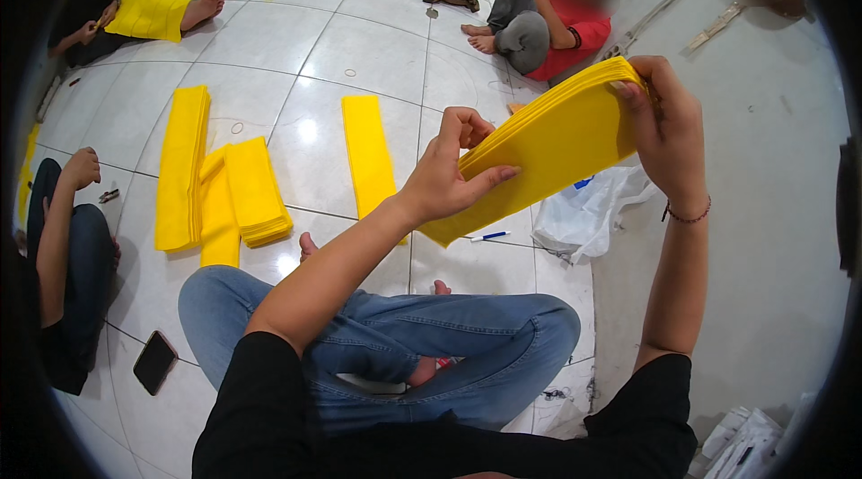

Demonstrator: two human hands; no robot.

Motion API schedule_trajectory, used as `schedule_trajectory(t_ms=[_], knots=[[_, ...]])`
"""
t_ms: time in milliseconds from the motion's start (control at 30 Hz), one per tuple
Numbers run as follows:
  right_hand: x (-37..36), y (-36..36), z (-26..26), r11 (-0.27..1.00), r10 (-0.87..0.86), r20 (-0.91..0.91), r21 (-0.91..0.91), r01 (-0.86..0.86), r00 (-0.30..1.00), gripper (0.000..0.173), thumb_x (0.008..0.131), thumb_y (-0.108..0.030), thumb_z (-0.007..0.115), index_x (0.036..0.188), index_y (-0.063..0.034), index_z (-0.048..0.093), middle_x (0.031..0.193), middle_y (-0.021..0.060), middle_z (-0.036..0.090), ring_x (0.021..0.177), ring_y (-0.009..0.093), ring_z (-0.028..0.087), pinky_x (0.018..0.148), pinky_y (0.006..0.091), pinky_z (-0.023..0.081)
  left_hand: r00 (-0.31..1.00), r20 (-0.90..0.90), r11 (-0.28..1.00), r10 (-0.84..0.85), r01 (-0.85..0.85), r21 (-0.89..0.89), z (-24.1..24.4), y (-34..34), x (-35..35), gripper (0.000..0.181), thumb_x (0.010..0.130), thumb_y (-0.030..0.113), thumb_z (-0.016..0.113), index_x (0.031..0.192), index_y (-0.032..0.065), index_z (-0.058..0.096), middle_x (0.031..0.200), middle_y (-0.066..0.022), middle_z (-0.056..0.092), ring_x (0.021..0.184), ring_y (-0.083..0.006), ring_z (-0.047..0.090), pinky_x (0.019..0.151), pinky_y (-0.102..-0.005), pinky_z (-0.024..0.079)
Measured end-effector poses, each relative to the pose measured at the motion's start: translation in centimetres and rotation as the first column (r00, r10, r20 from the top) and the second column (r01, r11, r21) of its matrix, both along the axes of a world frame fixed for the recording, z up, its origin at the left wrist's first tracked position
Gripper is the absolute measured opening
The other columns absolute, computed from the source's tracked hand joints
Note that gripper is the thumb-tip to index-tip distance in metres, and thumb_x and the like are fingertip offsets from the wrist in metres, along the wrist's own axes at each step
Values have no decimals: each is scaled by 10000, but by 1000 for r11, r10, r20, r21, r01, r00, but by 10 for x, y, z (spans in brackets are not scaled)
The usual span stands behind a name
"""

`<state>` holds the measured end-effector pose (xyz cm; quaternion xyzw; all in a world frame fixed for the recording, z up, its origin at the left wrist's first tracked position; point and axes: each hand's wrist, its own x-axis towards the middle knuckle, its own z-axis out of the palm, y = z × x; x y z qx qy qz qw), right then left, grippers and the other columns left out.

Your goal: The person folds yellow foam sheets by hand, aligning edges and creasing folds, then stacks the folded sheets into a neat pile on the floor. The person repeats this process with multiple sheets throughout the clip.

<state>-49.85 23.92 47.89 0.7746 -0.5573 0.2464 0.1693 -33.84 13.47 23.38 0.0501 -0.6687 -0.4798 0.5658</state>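
Note:
Both hands hold up a thick stack of yellow fabric strips (559,135), tilted up to the right. My left hand (451,169) grips its lower left part, thumb on the near face and fingers behind the edge. Around its upper right end my right hand (667,115) is closed, thumb in front. Below and left of the stack a single yellow strip (369,149) lies on the tiles, its lower end partly hidden by my left arm. Further left lie a long folded yellow stack (182,169), a shorter stack (259,189) and a yellow piece (219,209) between them.
A blue-and-white pen (490,236) and a white plastic bag (579,216) lie near my right knee. A phone (155,362) rests on the floor at left. One person (67,263) sits close at left; two others (94,7) (559,21) sit farther off. A wall stands at right.

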Motion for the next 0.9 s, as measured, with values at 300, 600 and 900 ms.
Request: schedule_trajectory(t_ms=[300,600,900], knots=[[5,-1,14,1000,-21,-81,20,22,997,139,1107,-108,614,1139,26,625,942,110,724,819,166,683,779,273,536,993,-86,995,85,-89,-45,1,0,-6,354,1053,184,719,1259,60,459,1197,-123,665,1152,-230,685,1034,-391,520],[5,-4,11,999,-35,-59,37,37,998,134,1103,-103,617,1135,27,624,941,116,724,816,171,688,773,277,539,986,91,982,139,-126,-138,10,-5,5,252,1021,184,747,1165,35,604,1167,-129,668,1104,-265,685,995,-381,532],[2,-2,7,1000,-30,-80,-10,29,996,145,1071,-129,663,1117,7,640,896,173,711,773,296,722,705,332,548,976,215,993,28,-3,-116,8,-13,8,192,1029,177,721,1106,13,656,1176,-170,686,1119,-291,680,995,-388,535]])
